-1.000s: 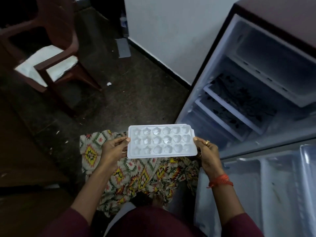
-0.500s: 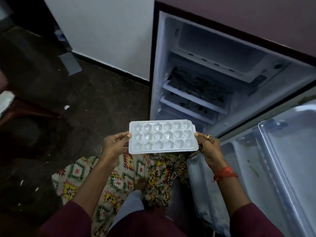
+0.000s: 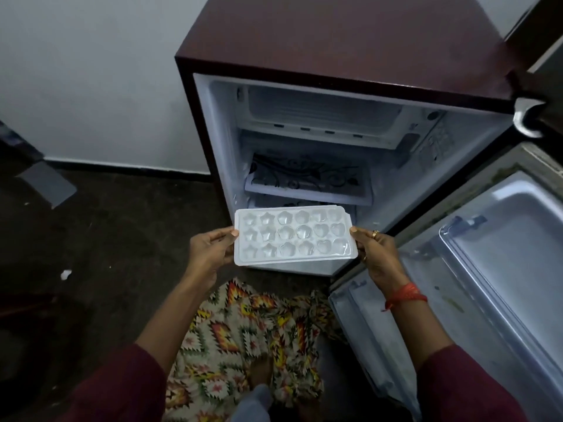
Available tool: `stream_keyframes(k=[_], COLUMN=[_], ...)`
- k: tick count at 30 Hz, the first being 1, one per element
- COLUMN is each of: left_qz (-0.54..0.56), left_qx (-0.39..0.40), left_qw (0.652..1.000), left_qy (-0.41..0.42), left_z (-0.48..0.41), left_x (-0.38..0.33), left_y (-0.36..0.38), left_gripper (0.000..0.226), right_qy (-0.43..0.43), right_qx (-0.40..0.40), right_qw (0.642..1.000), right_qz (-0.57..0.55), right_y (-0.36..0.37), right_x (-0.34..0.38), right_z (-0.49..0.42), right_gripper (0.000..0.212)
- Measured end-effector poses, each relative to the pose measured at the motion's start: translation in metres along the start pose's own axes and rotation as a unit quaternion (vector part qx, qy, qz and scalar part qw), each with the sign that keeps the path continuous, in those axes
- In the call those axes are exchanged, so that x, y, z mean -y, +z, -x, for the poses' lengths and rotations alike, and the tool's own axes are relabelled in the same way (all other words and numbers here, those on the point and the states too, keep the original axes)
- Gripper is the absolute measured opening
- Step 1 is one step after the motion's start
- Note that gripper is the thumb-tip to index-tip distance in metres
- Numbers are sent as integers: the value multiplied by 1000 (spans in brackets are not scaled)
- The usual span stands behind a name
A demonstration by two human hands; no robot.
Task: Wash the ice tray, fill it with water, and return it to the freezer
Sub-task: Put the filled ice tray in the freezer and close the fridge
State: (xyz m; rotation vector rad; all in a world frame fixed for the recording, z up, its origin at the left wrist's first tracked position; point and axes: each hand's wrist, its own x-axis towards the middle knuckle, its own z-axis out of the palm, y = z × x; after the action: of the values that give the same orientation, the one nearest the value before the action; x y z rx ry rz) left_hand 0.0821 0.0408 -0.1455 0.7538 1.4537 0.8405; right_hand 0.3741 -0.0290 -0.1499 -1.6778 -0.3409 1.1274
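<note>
Turned to face the fridge (image 3: 335,41) squarely since a moment before; its open cabinet sat straight ahead, door (image 3: 487,269) swung out to my right. Held the ice tray (image 3: 294,237) level before the lower shelves, below the freezer compartment (image 3: 320,114). Left hand (image 3: 210,251) pinched its left edge, right hand (image 3: 376,254) its right edge, thumbs on top.

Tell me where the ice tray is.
Head view, centre: the ice tray is held between the left hand and right hand, in front of the open fridge.
</note>
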Motion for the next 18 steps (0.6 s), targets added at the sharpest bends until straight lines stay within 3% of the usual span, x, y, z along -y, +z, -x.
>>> stream_keyframes(k=[18], left_qz=[-58], left_qx=[69], left_qw=[995], left_qy=[36], left_z=[-92], left_x=[-67], left_y=[67], left_gripper=[20], right_qy=[-20], right_qx=[-37], right_qw=[998], right_qz=[-47], right_y=[-8], right_x=[47], right_z=[-77], right_gripper=[9])
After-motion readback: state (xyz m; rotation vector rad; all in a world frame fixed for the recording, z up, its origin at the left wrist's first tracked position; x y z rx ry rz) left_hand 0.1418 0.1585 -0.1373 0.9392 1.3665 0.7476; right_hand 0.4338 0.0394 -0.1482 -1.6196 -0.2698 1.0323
